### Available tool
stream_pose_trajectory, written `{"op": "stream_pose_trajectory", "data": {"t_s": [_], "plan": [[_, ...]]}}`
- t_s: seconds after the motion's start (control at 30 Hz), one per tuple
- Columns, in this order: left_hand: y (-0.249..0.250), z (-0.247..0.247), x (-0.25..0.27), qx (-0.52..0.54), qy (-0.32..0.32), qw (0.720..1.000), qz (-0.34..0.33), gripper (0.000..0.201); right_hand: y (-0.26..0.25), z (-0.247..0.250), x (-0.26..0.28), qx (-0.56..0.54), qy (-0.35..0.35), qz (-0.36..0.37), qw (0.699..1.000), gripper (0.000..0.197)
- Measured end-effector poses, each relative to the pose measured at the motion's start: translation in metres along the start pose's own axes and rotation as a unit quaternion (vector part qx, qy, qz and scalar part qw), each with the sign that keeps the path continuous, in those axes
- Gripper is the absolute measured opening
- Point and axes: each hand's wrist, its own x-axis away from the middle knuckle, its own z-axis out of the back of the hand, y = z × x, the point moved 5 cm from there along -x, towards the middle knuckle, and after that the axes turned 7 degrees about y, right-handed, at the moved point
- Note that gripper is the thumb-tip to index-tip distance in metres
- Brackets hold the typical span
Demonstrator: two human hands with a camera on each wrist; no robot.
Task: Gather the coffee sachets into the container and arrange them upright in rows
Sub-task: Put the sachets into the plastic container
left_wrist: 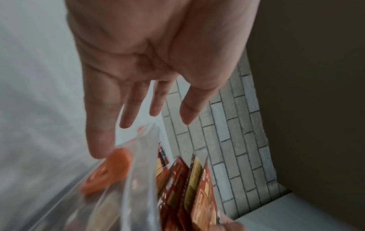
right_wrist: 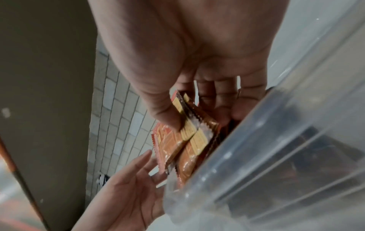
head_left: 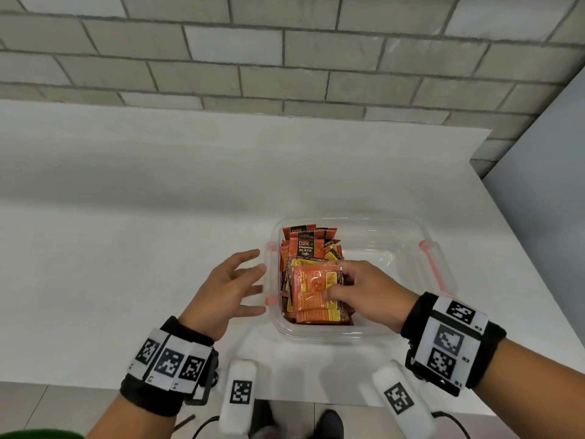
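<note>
The sachets [head_left: 316, 288] at lower centre of the head view are pinched by the right hand [head_left: 364, 293], thumb in front, fingers behind as shown only by the right wrist view; the left hand [head_left: 229, 289] is spread, holding nothing, beside the clear container [head_left: 380, 335]; the left wrist view alone shows an orange clasp [left_wrist: 110, 171]; the white table [head_left: 126, 201] is backed by a brick wall [head_left: 285, 52].

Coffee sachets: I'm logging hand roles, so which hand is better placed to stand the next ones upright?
Right. The right hand is inside the container, pinching the sachets. The left hand is open, outside its left wall, likelier to steady it.
</note>
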Motion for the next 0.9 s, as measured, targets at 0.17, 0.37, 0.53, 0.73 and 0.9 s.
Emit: {"op": "stream_pose_trajectory", "data": {"t_s": [0.17,0.37,0.53,0.73,0.9], "plan": [[0.042,0.008,0.005,0.002,0.047,0.991,-0.122,0.026,-0.011,0.030,-0.004,-0.093,0.036,-0.004,0.995,0.017],[0.076,-0.052,0.020,0.052,-0.134,0.984,-0.105,0.053,-0.044,0.048,-0.008,-0.141,0.033,0.057,0.988,0.037],[0.079,-0.087,0.022,0.085,-0.259,0.962,-0.020,0.037,-0.063,0.045,-0.012,-0.119,0.021,0.103,0.987,0.026],[0.071,-0.074,0.010,0.132,-0.257,0.958,0.001,0.040,-0.055,0.047,-0.017,0.007,0.111,0.111,0.988,0.023],[0.066,-0.033,-0.010,0.213,-0.143,0.966,-0.020,0.041,-0.031,0.032,-0.020,0.218,0.122,0.060,0.966,0.017]]}}
